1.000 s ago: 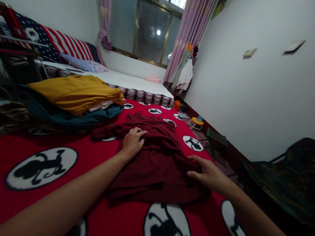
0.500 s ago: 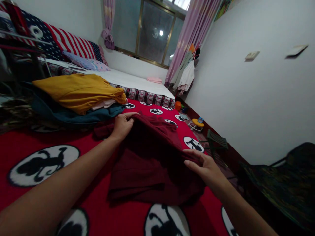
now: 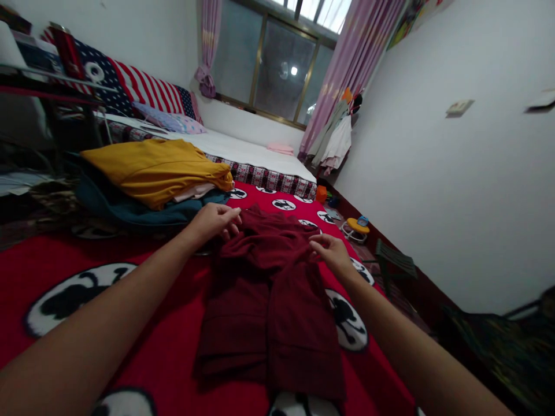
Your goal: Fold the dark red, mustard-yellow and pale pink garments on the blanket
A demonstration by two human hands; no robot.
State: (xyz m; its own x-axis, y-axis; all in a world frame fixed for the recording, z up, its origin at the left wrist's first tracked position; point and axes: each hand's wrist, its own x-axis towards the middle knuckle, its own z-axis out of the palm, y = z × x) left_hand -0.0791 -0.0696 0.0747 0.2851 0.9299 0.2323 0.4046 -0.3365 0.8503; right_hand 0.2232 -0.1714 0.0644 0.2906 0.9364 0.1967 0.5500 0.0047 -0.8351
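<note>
A dark maroon garment (image 3: 299, 323), long-sleeved or trouser-like in its folds, lies on the red blanket (image 3: 169, 346) in front of me. Its lower part is fairly flat, while the upper part is bunched in wrinkles. My left hand (image 3: 217, 222) is at its upper left edge, fingers loosely bent and apart, with no cloth visibly gripped. At the upper right edge, my right hand (image 3: 332, 252) has thumb and forefinger slightly apart, close to or touching the cloth. Left of the garment is a pile with a mustard-yellow garment (image 3: 151, 167) on top of a teal one (image 3: 117, 205).
Beyond the blanket stands a bed (image 3: 243, 147) with a white sheet. Along the right wall are a yellow-topped stool (image 3: 358, 226), a dark folding stool (image 3: 395, 258) and a camouflage-patterned chair (image 3: 489, 352). A cluttered rack (image 3: 56, 86) stands at the left.
The maroon garment, held up between both hands before, now lies lower on the blanket with its bottom part spread toward me. My right hand has moved up and left, and the fingers have loosened.
</note>
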